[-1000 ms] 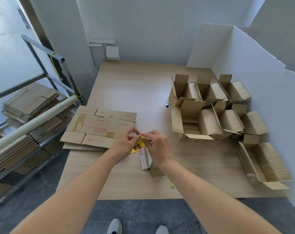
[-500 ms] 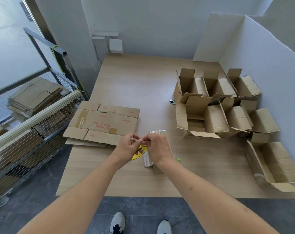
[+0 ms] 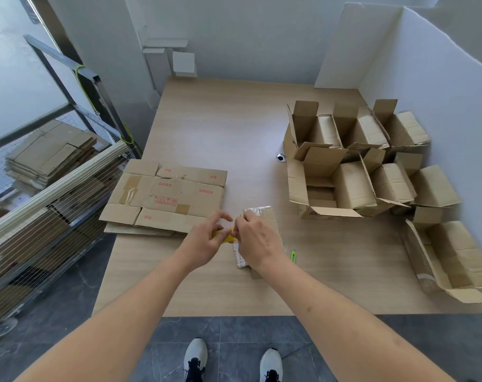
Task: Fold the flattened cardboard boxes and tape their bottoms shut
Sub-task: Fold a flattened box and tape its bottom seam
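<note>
A wooden table (image 3: 234, 128) is seen from above, bounded on the right by a white partition (image 3: 432, 86). To its left a wire cart (image 3: 41, 216) is loaded with flat cardboard. Folded boxes (image 3: 366, 166) are clustered on the right side of the table against the partition, flaps open, and one more box (image 3: 460, 260) is lying on its side nearer the front edge. A stack of flat boxes (image 3: 165, 199), printed in red, is laid at the left edge of the table. In front of it, near the middle, a small box (image 3: 264, 216) is set on the table, largely covered by the right hand (image 3: 257, 242). The left hand (image 3: 204, 245) is held just beside it. The fingertips of both hands are pinched together on a yellow tape dispenser (image 3: 225, 237), which is mostly hidden between them; whether a strip of tape is being pulled cannot be told. A green cutter (image 3: 293, 255) is lying just right of the right wrist. A small round fitting (image 3: 281, 157) is set in the tabletop beside the folded boxes.
</note>
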Motion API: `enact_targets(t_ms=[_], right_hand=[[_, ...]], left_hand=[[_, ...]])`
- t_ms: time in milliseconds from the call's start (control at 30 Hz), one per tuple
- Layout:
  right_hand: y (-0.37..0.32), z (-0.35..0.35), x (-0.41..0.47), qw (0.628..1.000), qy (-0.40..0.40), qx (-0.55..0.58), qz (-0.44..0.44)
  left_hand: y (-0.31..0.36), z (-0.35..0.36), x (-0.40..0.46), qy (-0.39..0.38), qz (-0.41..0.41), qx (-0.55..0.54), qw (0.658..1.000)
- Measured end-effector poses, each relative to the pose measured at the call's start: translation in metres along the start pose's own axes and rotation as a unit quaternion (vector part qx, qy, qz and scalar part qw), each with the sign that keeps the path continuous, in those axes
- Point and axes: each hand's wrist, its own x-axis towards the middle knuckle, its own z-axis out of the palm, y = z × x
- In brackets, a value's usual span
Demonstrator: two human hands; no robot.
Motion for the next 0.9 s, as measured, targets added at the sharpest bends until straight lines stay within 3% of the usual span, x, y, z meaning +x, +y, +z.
enact_targets(t_ms=[167, 333, 567, 900], right_hand=[[0.011, 0.005, 0.005, 0.998, -0.044, -0.025, -0.021], [0.031, 0.013, -0.003, 0.998, -0.029, -0.036, 0.036], [0.072, 0.049, -0.028, 0.993, -0.074, -0.049, 0.074], [0.098, 0.082, -0.033, 0.999, 0.033, -0.037, 0.0]], left_hand=[[-0.011, -0.001, 0.002, -0.033, 0.003, 0.023, 0.999], [-0.029, 0.009, 0.009, -0.015, 0.0, 0.125, 0.992], [-0.061, 0.031, 0.013, -0.024, -0.048, 0.219, 0.974], [-0.107, 0.069, 0.001, -0.033, -0.098, 0.211, 0.972]])
